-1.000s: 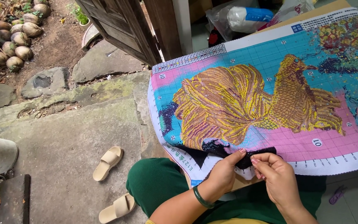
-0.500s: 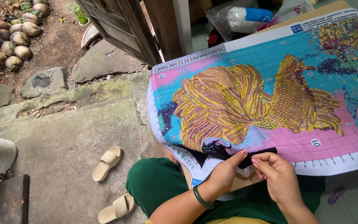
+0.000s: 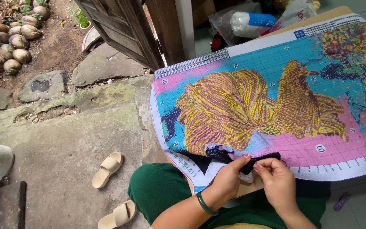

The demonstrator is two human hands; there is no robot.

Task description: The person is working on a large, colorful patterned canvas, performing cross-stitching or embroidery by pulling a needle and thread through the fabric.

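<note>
A large embroidery canvas (image 3: pixel 276 97) with a golden fish on pink and turquoise ground lies across a board in front of me. My left hand (image 3: pixel 227 178), with a green bangle on its wrist, pinches the canvas's near edge beside a black stitched patch (image 3: pixel 265 159). My right hand (image 3: pixel 276 180) is pinched right next to it, fingertips together at the black patch. Whether it holds a needle is too small to tell. My lap in green trousers (image 3: pixel 162 195) is under both hands.
Two beige sandals (image 3: pixel 106 169) lie on the concrete step at the left. A dark wooden door (image 3: pixel 123 29) stands behind the canvas. Coconut husks (image 3: pixel 9 46) are piled at the far left. Plastic bags (image 3: pixel 250 21) sit behind the board.
Both hands stay at the black patch; the fingertips have shifted only slightly. The canvas has not moved.
</note>
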